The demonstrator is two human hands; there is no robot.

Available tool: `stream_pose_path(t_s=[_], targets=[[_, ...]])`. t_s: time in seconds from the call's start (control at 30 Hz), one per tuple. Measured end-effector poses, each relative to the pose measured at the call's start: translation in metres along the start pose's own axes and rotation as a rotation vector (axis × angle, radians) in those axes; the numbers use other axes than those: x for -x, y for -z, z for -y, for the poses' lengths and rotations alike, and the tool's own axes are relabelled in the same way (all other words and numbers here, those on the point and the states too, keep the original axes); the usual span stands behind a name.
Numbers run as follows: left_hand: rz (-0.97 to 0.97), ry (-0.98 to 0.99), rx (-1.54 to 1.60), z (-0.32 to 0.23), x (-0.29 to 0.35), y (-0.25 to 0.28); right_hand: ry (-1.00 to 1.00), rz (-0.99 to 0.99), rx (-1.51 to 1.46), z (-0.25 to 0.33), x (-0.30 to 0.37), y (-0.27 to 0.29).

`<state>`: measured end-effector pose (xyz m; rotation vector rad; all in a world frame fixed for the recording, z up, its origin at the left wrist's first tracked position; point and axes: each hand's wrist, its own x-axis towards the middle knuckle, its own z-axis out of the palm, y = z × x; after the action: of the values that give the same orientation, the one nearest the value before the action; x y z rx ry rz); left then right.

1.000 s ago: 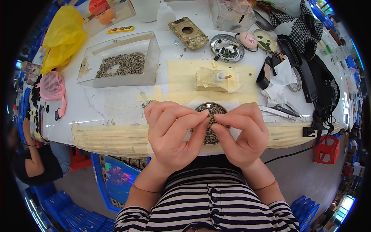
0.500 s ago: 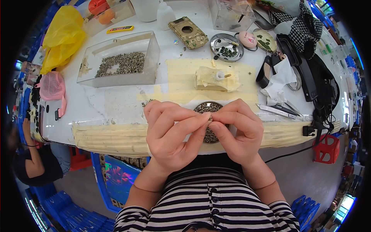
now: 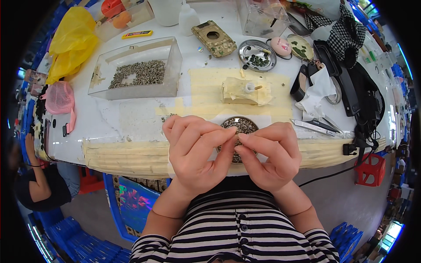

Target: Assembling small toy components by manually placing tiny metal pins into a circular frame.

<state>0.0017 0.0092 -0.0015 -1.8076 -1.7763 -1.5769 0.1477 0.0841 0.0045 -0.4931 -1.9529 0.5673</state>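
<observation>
My left hand [image 3: 199, 153] and my right hand [image 3: 272, 153] meet fingertip to fingertip above a round dish [image 3: 239, 117] filled with small metallic pieces. Both are closed in a pinch, thumb against forefinger. Whatever lies between the fingertips is too small to make out. Beyond the dish, a block wrapped in cream tape [image 3: 232, 93] carries a small white cup-like piece [image 3: 250, 87] with a short tan stick. To the left, a clear plastic box [image 3: 131, 92] holds many more of the small metallic pieces.
Tweezers [image 3: 313, 127] lie right of my right hand, near a white tissue [image 3: 316, 94] and black straps. A metal dish with dark green bits [image 3: 258, 56] and a camouflage-patterned case [image 3: 215, 38] stand farther back. At left, a co-worker's arm [image 3: 39, 175] rests by the table edge.
My fingertips have drawn slightly apart, the right hand shifting a little to the right. More of the dish of metallic pieces shows between them. Both hands remain pinched.
</observation>
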Motion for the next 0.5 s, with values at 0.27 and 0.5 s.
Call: stream_pose_path(t_s=[0.27,0.5], targets=[[-0.004,-0.023,0.03,-0.0008,-0.0006,0.0019,-0.045,0.006,-0.048,-0.0032,-0.0002,-0.0009],[0.043,-0.1,0.06,0.0,-0.0007,0.0034,-0.269,0.144,-0.335,-0.0068,0.002,0.0057]])
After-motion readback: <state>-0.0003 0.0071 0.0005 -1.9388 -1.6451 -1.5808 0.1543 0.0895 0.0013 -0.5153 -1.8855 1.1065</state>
